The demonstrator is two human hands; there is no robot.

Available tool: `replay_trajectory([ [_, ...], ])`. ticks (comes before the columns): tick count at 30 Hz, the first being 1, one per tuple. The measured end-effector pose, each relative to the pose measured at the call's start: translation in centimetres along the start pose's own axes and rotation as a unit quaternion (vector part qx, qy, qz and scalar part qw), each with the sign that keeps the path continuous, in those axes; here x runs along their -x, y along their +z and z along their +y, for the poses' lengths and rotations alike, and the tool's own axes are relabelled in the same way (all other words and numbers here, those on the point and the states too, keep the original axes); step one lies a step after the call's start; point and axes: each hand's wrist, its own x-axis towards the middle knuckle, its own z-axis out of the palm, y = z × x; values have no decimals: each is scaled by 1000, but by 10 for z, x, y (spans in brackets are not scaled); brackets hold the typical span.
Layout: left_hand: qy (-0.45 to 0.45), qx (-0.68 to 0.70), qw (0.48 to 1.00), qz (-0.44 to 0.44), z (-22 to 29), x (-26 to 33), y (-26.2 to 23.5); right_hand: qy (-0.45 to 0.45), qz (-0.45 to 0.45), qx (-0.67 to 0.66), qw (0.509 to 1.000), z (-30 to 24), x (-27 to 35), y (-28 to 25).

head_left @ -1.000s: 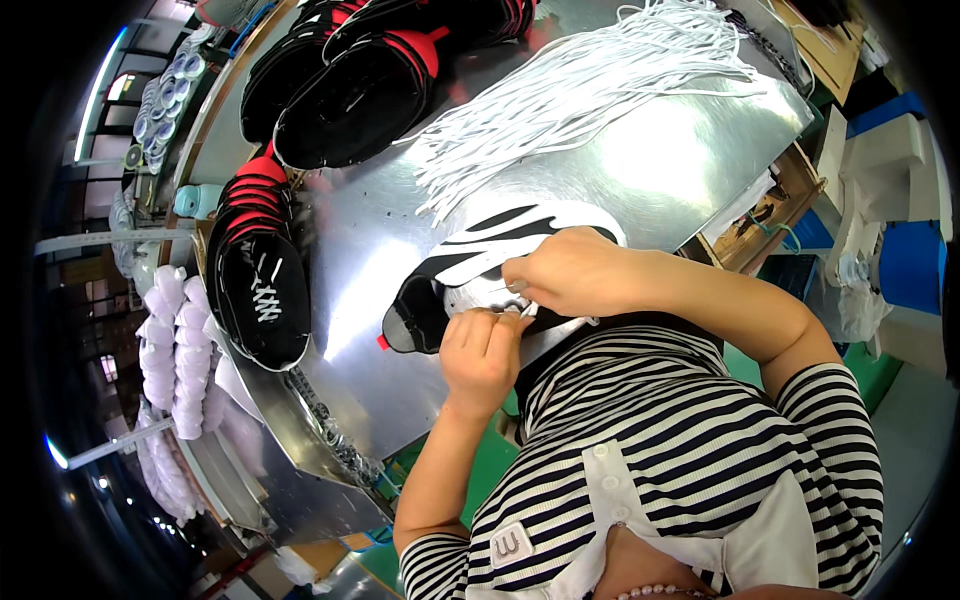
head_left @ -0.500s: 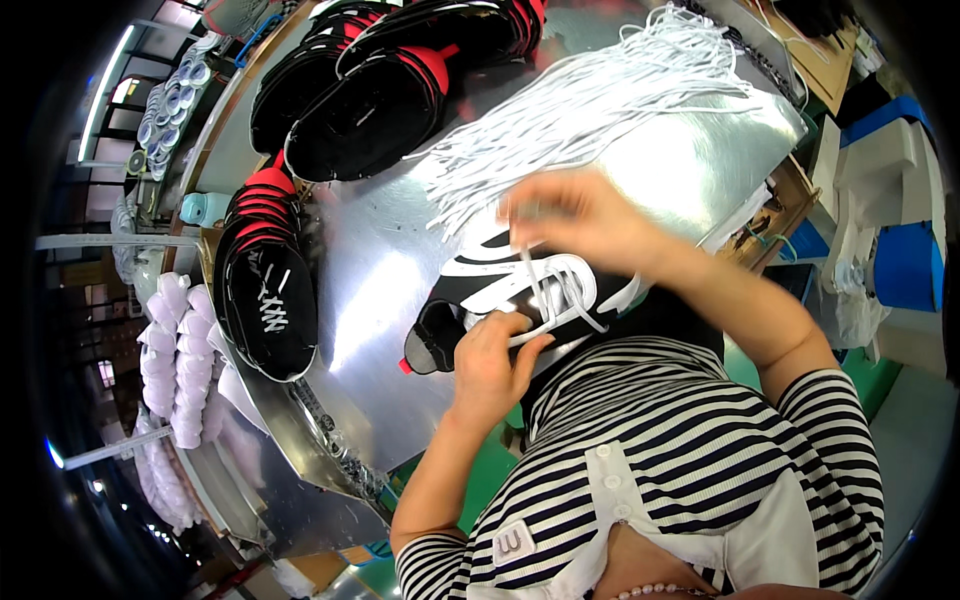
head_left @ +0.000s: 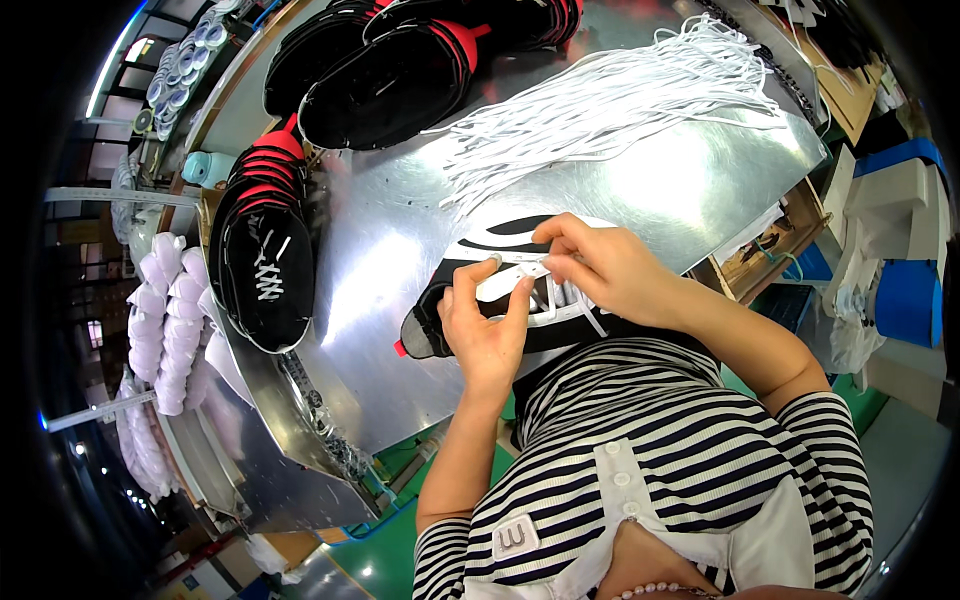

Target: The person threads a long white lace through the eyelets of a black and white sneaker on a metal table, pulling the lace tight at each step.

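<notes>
A black and white shoe upper (head_left: 440, 300) with a small red tab at its heel lies at the table's near edge, against my striped shirt. White lacing runs across its front part. My left hand (head_left: 485, 325) grips the upper near the white tongue, with thumb and forefinger on either side of it. Just right of it, my right hand (head_left: 610, 272) pinches at the eyelet edge; a white shoelace (head_left: 560, 297) runs there, and its end is hidden by the fingers. Beyond the hands a fanned bundle of loose white laces (head_left: 610, 100) lies on the metal table (head_left: 400, 390).
Stacked black and red shoe uppers (head_left: 390, 85) stand at the far left. Another row of uppers (head_left: 262, 250) lies along the left edge. A chain-like strip (head_left: 320, 410) follows the table's near-left rim. Blue and white bins (head_left: 905, 300) stand at the right.
My right hand has come down from above the shoe, where it was pulling a lace, to the eyelets. My left hand has shifted up from the near side onto the tongue area.
</notes>
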Motion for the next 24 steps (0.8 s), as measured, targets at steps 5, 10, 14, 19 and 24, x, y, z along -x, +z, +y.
replay_trajectory([
  [5,24,-19,1000,5,7,0,-2,-18,-20,82,996,1,7,1],
  [10,40,-36,998,-11,21,3,-2,8,-68,182,981,-9,-6,8],
  [14,113,-78,990,-36,20,4,0,-32,-63,247,967,-5,-20,28],
  [19,-40,153,987,-41,4,-3,-2,-54,-29,196,979,-9,0,-17],
  [24,-53,181,980,-59,1,-14,-3,15,59,147,987,8,16,-21],
])
